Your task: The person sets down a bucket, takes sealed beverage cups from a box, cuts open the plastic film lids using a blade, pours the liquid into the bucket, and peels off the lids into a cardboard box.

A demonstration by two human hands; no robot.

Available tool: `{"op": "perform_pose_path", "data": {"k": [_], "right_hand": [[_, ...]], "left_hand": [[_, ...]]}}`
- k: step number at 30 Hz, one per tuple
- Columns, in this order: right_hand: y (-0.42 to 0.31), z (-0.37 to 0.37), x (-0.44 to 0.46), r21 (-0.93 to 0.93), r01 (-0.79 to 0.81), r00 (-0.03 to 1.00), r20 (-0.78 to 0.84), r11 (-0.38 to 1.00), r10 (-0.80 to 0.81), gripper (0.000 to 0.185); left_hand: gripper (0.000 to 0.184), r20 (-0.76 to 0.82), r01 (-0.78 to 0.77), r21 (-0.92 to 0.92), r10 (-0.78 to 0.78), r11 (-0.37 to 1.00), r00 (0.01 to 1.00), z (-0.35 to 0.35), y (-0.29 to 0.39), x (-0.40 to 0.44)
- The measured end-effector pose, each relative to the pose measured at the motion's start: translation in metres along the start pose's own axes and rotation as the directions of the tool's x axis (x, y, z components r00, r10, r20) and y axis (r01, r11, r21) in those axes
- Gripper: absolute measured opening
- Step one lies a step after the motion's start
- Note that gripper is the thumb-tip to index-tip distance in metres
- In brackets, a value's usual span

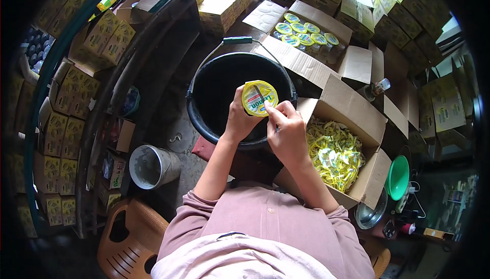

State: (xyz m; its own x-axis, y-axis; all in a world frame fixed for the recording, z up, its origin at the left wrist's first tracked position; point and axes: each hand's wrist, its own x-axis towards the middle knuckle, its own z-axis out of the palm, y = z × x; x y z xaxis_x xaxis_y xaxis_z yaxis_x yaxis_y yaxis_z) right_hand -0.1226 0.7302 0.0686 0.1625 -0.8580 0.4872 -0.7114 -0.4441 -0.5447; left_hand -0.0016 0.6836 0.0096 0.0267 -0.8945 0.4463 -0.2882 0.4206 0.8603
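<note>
My left hand (239, 116) is closed around a sealed plastic cup (255, 106) with a yellow lid marked "Lemon". The lid faces up, and the cup's body is mostly hidden by my fingers. Pinched at the lid's right edge, my right hand (287, 126) holds a thin dark blade-like tool (259, 93) that lies across the lid. Under both hands stands a large black bucket (214, 82) with a green grip on its wire handle. To the right, a cardboard box (352, 108) holds a heap of yellow-green lid scraps (337, 159).
Another open box (291, 62) beyond the bucket holds several yellow-lidded cups (304, 39). A dirty white pail (153, 167) and an orange plastic chair (130, 233) stand at left. A green bowl (398, 177) lies right. Stacked cartons (115, 39) line both sides.
</note>
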Motion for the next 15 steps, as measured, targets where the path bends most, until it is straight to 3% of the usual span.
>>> {"op": "perform_pose_path", "data": {"k": [9,15], "right_hand": [[-0.006,-0.018,-0.016,0.032,-0.113,0.988,0.113,0.993,0.109,0.029],[-0.011,-0.030,-0.024,-0.002,-0.101,0.985,0.142,0.995,0.100,0.029]], "left_hand": [[0.064,0.003,-0.029,0.025,0.029,0.999,1.000,-0.001,-0.001,0.000],[0.064,0.007,0.000,0.012,0.000,1.000,1.000,0.000,-0.002,0.000]]}}
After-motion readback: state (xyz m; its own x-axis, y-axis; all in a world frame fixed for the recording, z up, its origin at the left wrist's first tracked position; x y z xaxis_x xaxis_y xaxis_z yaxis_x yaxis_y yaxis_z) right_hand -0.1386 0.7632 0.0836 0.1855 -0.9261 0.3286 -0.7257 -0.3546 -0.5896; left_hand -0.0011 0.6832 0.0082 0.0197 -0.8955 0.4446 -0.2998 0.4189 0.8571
